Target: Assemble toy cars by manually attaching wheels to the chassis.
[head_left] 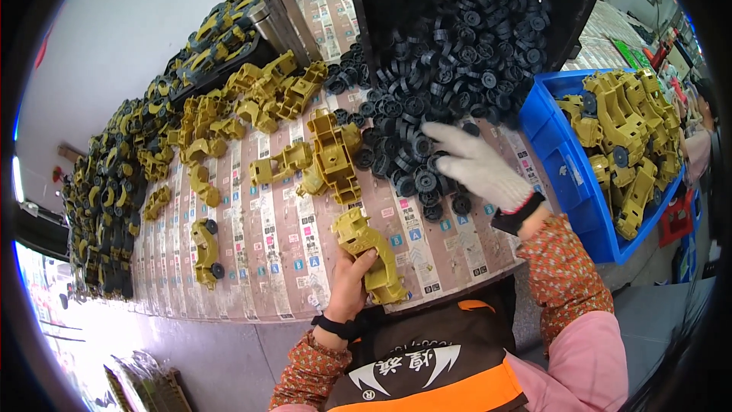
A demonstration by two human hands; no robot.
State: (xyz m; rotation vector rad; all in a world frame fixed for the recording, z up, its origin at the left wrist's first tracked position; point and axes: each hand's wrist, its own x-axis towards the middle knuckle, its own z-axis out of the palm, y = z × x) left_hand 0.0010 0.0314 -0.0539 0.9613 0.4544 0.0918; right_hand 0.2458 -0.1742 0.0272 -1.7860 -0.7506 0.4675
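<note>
My bare left hand (pixel 351 283) is closed around a yellow plastic toy car body (pixel 371 252) near the table's front edge. No wheels show on the side of this body that I can see. My right hand (pixel 480 168), in a white glove, lies at the near side of a heap of small black toy wheels (pixel 465 57). Its fingers are stretched out and apart, touching the wheels. Between the two hands and further back, several yellow car bodies (pixel 333 154) lie together against the heap.
The wheels spill from a tipped black bin (pixel 372 11). On the right stands a blue crate (pixel 576 183) full of yellow bodies. At the left, finished-looking yellow and black cars (pixel 114 191) are stacked high. One body with black wheels (pixel 204 252) lies alone on the patterned tabletop (pixel 259 275).
</note>
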